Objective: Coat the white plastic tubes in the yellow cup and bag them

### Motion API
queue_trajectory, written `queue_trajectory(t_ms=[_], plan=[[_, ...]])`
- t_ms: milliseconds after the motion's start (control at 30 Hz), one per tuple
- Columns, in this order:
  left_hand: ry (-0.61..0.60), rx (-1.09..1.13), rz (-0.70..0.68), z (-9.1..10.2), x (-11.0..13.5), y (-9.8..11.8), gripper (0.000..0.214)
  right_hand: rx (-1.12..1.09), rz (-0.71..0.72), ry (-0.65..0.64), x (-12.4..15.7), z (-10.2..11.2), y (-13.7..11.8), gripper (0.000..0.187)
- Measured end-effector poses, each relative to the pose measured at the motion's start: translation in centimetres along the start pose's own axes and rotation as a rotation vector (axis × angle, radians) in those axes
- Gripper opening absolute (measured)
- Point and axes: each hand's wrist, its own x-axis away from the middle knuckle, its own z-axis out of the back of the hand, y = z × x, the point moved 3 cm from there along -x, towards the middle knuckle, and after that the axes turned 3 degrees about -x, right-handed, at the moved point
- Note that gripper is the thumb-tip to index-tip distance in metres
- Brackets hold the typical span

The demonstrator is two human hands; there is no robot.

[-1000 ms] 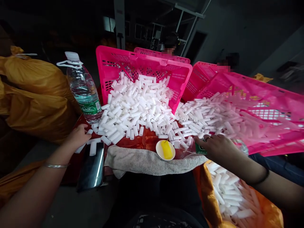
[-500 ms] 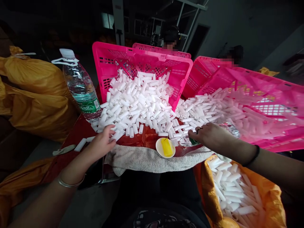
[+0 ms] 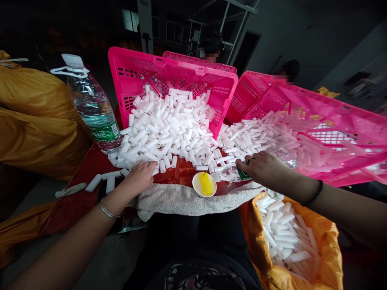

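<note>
My left hand point(image 3: 141, 176) is at the front edge of a heap of short white plastic tubes point(image 3: 175, 133). Its fingers are curled together, and the palm side is hidden, so whatever they hold does not show. My right hand point(image 3: 258, 167), with a ring and a dark wristband, is closed over a clear plastic bottle point(image 3: 225, 174) lying on its side among the tubes. Between the hands, a small white dish point(image 3: 196, 188) holds a yellow block point(image 3: 206, 184), perhaps a sponge.
Tipped pink crates point(image 3: 223, 92) spill tubes onto the red table point(image 3: 178, 173). A large water bottle point(image 3: 99, 117) stands left. A grey towel point(image 3: 181, 203) lines the front edge. An orange sack point(image 3: 329, 237) of tubes sits lower right, yellow sacks point(image 3: 33, 133) left. Two people are behind the crates.
My left hand has moved right along the front of the heap, and its fingers have drawn together. My right hand stays on the lying bottle. The whole view has shifted slightly.
</note>
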Motion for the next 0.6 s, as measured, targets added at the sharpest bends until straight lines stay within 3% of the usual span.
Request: queue_trajectory(t_ms=[167,333,467,600], plan=[[0.131,0.043,-0.009,0.2,1.0,0.6,0.044,0.058,0.007,0.106,0.2,-0.5,0.0,0.028],[0.367,0.165,-0.15,0.6,3.6,3.8,0.038,0.004,0.041,0.079,-0.4,-0.4,-0.2,0.016],[0.458,0.31,-0.196,0.4,6.2,5.9,0.033,-0.052,0.047,0.063,-0.7,-0.2,-0.2,0.017],[0.537,0.416,-0.121,0.5,8.3,5.2,0.03,-0.094,0.054,0.039,-0.6,-0.1,-0.3,0.018]])
